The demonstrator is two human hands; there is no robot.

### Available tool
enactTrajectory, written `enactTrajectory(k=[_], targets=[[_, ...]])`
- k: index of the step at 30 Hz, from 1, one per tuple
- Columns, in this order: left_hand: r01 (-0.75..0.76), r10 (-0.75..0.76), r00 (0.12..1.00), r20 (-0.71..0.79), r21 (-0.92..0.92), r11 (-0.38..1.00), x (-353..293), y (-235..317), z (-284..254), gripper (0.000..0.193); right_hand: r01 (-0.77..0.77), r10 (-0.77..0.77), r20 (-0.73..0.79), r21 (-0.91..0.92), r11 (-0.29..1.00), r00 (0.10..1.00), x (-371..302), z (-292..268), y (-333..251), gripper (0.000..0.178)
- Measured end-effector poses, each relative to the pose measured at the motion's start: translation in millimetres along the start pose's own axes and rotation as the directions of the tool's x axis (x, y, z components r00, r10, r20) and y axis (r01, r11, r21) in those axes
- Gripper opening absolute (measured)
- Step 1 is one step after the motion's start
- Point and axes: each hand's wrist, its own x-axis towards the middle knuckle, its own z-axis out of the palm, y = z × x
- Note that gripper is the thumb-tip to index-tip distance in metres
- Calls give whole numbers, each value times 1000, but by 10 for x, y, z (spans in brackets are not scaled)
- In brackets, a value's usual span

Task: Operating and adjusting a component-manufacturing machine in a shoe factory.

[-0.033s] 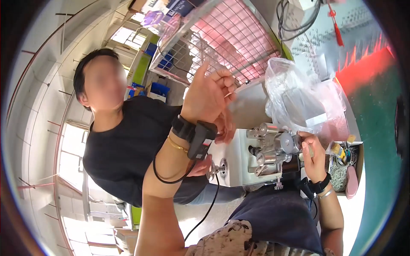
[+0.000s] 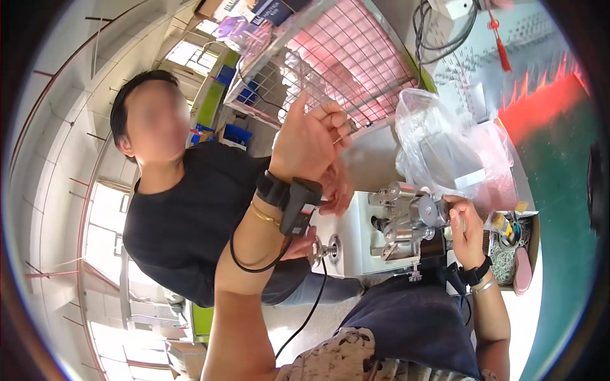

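My left hand (image 2: 309, 143) is raised in front of the machine with its thumb up and its fingers loosely curled, holding nothing. A black strap with a small device sits on that wrist. On the right, the fingers of my right hand (image 2: 467, 233) close around a round metal knob (image 2: 443, 211) at the end of a white machine (image 2: 351, 219). Shiny metal rollers (image 2: 406, 232) and a disc make up the machine's top. Behind my left hand shows a co-worker's hand (image 2: 340, 187); the other one is at a metal spindle (image 2: 328, 250) on the machine's left end.
A co-worker in a black shirt (image 2: 197, 216) stands at the left. A wire cage (image 2: 346, 57) with pink material is at the back, near a clear plastic bag (image 2: 432, 146). To the right are a box of small items (image 2: 535, 244) and a green tabletop (image 2: 562, 178). A black cable (image 2: 311, 311) hangs down.
The co-worker's hand behind my left hand has shifted slightly. My own hands have hardly moved.
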Motion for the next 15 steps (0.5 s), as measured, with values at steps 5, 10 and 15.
enactTrajectory(k=[5, 10, 15], targets=[[-85, 159, 979, 127, -455, 886, -291, 122, -78, 47, -89, 99, -43, 199, 976, 994, 4, 91, 37, 10], [-111, 352, 872, 340, -563, 819, -476, 142, -261, 37, -143, 151, -12, 249, 958, 988, -3, 131, 23, 14], [-162, 382, 897, 222, -638, 753, -585, 109, -466, 33, -139, 149, -38, 198, 970, 988, -4, 122, -31, 20]])
